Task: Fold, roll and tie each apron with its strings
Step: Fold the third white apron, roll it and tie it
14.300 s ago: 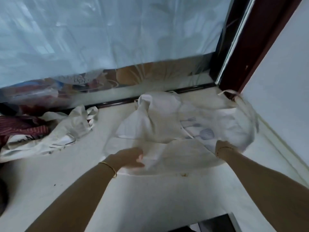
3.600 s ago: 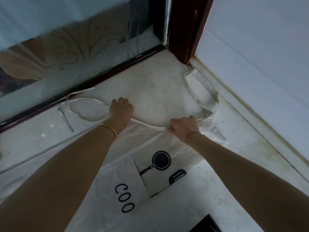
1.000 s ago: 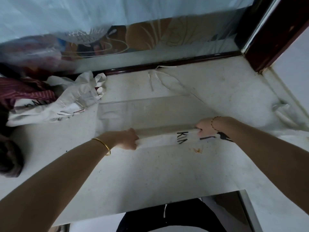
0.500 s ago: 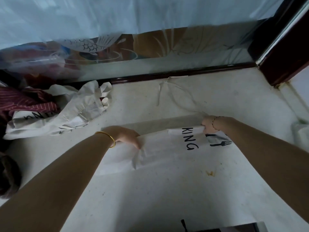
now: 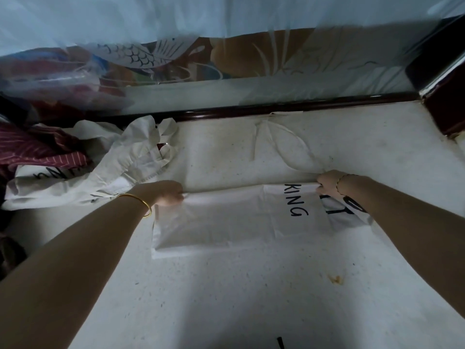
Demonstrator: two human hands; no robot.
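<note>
Our hands are clamped on the far edge of the white cotton apron with the black "KING" print (image 5: 226, 217), one at each end, and that grip is where we judge the risk lies. The apron lies folded into a broad band on the white speckled counter (image 5: 226, 298). If one side moves ahead of the other, the band will skew and any roll made from it will come out cone-shaped. The thin white strings (image 5: 276, 137) trail loose toward the frosted glass panel (image 5: 226, 59); they could get caught inside the cloth and leave nothing to tie with. The crumpled white cloth pile (image 5: 125, 167) sits just beside our left wrist and could snag. The left hand (image 5: 167, 193) has its fingers curled round the far-left corner. The right hand (image 5: 327, 183) is fisted on the far-right end, where the strings run out. Both are well apart, neither slack
</note>
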